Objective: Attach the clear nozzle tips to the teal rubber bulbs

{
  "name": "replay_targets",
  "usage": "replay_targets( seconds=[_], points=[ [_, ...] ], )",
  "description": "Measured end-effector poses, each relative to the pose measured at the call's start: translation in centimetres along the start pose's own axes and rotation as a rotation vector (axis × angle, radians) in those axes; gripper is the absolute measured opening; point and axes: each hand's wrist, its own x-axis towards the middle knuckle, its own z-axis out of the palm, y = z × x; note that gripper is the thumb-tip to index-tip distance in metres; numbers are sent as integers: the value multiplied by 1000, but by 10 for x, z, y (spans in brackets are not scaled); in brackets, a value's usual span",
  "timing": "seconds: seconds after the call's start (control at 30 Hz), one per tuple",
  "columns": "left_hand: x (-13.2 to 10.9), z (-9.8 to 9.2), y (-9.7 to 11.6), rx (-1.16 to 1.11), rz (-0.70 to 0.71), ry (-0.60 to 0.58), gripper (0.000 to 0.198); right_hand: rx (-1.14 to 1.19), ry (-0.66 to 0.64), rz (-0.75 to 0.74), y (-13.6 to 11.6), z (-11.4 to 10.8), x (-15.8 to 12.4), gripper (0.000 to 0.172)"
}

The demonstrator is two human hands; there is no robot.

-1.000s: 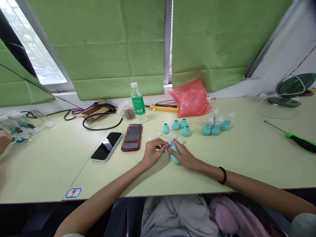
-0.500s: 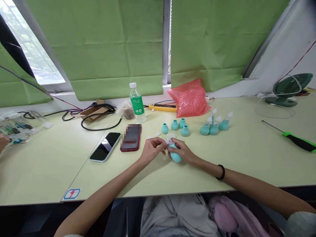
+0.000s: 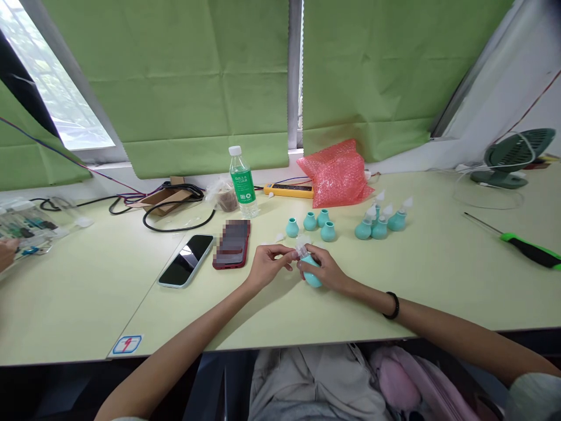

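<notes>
My right hand [image 3: 326, 269] is wrapped round a turquoise squeeze bulb [image 3: 312, 277], which is tilted above the table. A clear plastic nozzle piece [image 3: 302, 248] sits at the bulb's neck. Thumb and forefinger of my left hand [image 3: 272, 264] are pinched at the left side of that nozzle; the exact contact is partly hidden. Just beyond my hands stand several turquoise bulbs with bare necks [image 3: 328, 231]. Farther right is a group of bulbs with pale pointed tips [image 3: 379, 227]. A small whitish tip [image 3: 279, 238] lies near my left hand.
Two phones [image 3: 186, 261] lie left of my hands. Behind them stand a water bottle [image 3: 243, 186] and a red bubble-wrap bag [image 3: 337, 175]. A screwdriver [image 3: 521, 245] and a small fan [image 3: 504, 161] are at right. Another person's hand [image 3: 7, 252] shows at far left.
Both hands stay in nearly the same place, with slight finger shifts at the nozzle. At far left, the other person's hand shows a little more.
</notes>
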Motion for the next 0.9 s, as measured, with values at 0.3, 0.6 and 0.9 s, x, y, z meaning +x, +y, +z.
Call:
replay_targets(
  seconds=[0.3,0.6,0.9],
  points=[
    [0,-1,8,36,-24,20,23,133,48,50,-5,0,0,13],
    [12,-20,-1,84,-96,158,15,272,287,-71,-11,-11,3,13],
    [17,-25,-19,951,155,91,25,-26,130,-53,-9,-5,0,23]
  ],
)
